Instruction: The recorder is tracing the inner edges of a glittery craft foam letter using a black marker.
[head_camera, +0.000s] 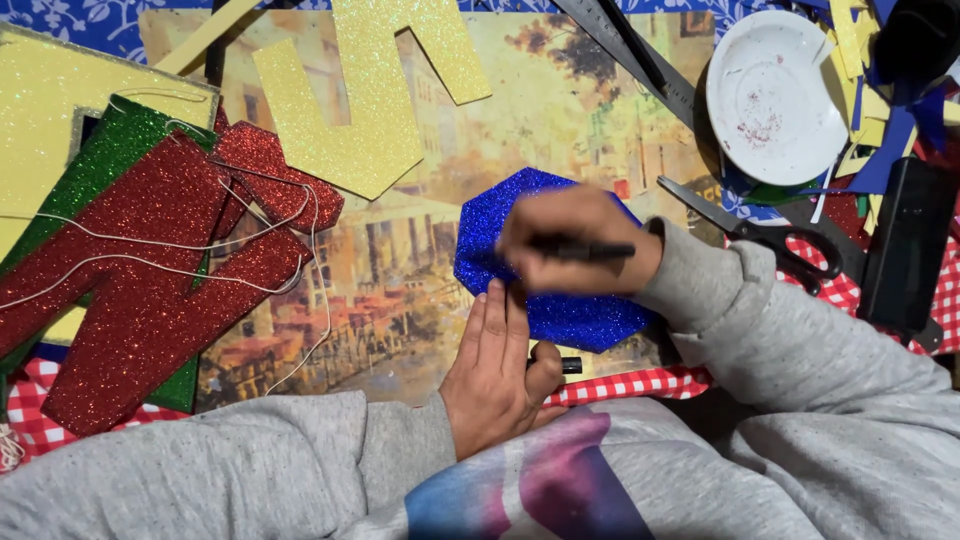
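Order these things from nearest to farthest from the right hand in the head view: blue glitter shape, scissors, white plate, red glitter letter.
From the right hand:
1. Blue glitter shape, directly under it.
2. Scissors, just to its right.
3. White plate, upper right.
4. Red glitter letter, far left.

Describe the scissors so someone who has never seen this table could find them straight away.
Start at the round white plate near the table's top right corner. Just below it, right of the blue glitter piece and above the grey sleeve of the right hand, lie the scissors. They alone have grey metal blades with black handle loops; the nearby black things are solid blocks.
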